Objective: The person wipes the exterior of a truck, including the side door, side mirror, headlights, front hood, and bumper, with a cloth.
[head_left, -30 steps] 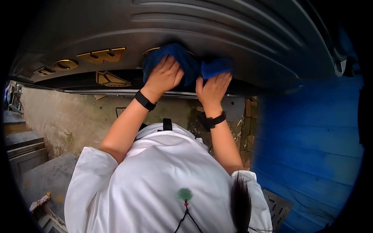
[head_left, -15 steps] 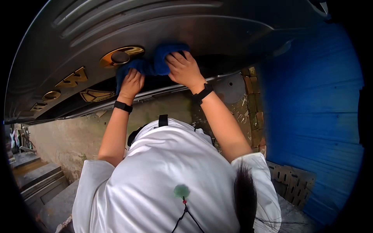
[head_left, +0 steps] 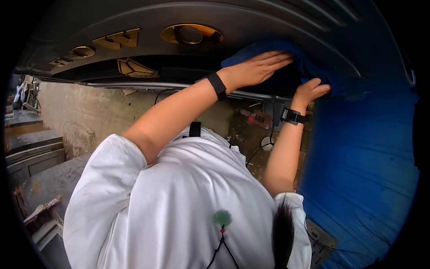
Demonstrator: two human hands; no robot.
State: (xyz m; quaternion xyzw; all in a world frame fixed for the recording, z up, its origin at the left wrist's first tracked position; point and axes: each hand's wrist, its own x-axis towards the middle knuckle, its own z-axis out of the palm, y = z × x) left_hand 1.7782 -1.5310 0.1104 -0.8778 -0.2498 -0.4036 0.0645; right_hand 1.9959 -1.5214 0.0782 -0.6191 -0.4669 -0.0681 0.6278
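Note:
A blue cloth (head_left: 268, 46) is spread against the dark curved panel (head_left: 148, 22) at the upper right. My left hand (head_left: 257, 71) lies flat on the cloth, fingers stretched out to the right. Lower and further right, my right hand (head_left: 310, 93) is closed on the cloth's hanging end, its fingertips partly hidden. Gold letters (head_left: 118, 39) and a gold ring-shaped letter (head_left: 192, 34) stand on the panel, left of the cloth. Below them a gold emblem (head_left: 136, 68) sits in a black recess.
A metal bar (head_left: 134, 85) runs along the panel's lower edge. A blue ribbed metal wall (head_left: 363, 166) rises close on my right. Under the bar, a cable (head_left: 272, 121) hangs above the littered ground. Grey slabs (head_left: 53, 179) lie at the left.
Both hands and the blue cloth have moved right along the panel, away from the gold ring. My left hand has flattened on the cloth. My view has shifted too.

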